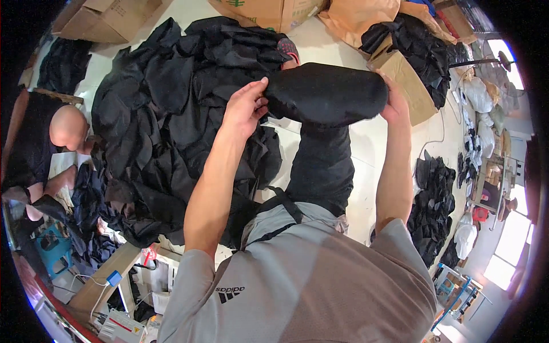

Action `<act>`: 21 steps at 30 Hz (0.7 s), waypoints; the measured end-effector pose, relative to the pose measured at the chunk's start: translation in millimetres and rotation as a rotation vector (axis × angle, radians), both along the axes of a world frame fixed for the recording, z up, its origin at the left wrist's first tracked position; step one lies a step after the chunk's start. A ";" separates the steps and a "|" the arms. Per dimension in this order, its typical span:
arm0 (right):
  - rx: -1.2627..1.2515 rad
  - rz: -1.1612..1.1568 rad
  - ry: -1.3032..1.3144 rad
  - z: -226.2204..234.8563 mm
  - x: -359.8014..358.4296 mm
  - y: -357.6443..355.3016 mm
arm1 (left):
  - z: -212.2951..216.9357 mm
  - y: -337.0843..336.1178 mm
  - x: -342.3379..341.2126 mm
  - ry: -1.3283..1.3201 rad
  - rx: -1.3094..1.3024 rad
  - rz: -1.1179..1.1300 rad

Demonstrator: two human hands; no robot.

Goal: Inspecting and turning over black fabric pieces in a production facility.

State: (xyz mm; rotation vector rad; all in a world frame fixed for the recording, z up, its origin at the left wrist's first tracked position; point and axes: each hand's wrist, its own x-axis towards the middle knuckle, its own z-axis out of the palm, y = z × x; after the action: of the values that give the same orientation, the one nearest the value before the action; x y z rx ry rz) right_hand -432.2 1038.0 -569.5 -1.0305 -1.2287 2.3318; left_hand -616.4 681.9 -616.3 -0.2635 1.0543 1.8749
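Note:
Between my two hands a rounded black fabric piece is stretched out level, above my black-trousered leg. At its left end, my left hand grips the edge with bent fingers. My right hand has hold of the right end, its fingers mostly hidden behind the cloth. A wide heap of similar black fabric pieces spreads over the floor to the left, beside my left forearm.
At the left, a co-worker bends over more black cloth. Cardboard boxes stand at the far side. An open carton with black pieces lies at far right. Another black pile sits to my right. A wooden-edged table is near left.

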 end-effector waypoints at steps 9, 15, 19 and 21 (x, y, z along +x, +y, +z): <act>-0.219 -0.111 -0.141 -59.6 -5.7 11.0 | -51.9 18.6 5.3 -0.413 0.041 -0.094; 0.107 -0.186 -0.231 -85.5 13.2 10.4 | -83.1 -8.7 -69.0 0.679 -0.558 0.053; 0.251 -0.239 -0.322 -85.3 54.6 -25.7 | -129.9 -75.8 -155.4 1.444 -1.537 0.415; 0.342 -0.242 -0.368 -74.0 71.9 -49.2 | -153.1 -109.5 -172.5 0.978 -1.534 -0.115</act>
State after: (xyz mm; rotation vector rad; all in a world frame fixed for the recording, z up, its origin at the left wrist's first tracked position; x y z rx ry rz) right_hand -360.3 988.8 -643.4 -1.4272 -1.4722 1.7243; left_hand -788.8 572.4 -769.4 -0.0951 2.9339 0.6156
